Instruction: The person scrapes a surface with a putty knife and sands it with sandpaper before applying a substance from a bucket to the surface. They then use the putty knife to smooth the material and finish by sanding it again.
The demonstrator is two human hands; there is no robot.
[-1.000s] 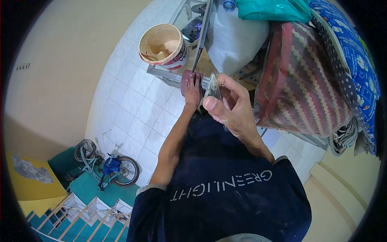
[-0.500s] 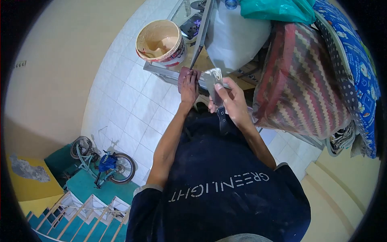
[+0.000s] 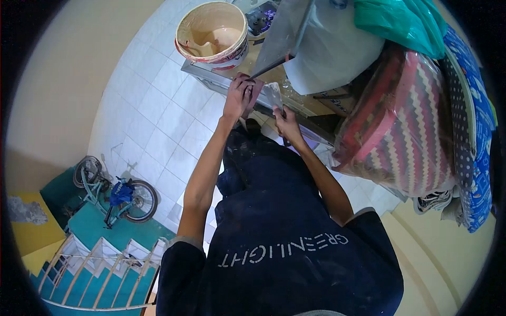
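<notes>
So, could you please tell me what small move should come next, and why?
Perhaps wipe the scraper on the flat reddish piece: its tip looks smeared with something pale, and the left hand holds that piece close by.

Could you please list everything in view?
Cabinet: one, silver, top centre
Bucket: one, cream, on cabinet
Scraper: one, grey, upper centre
Pad: one, maroon, upper centre
Sack: one, white, top centre
Bag: one, teal, top right
Bundle: one, red-striped, right
Patterned textile: one, blue, far right
Bicycle: one, light teal, lower left
Cloth: one, blue, on bicycle
Railing: one, cream, bottom left
Steps: several, teal, lower left
Floor: one, white, left of centre
Wall: one, cream, far left
Shirt: one, navy, bottom centre
Left grip: one, bare, holding pad
Right grip: one, bare, holding scraper
</notes>
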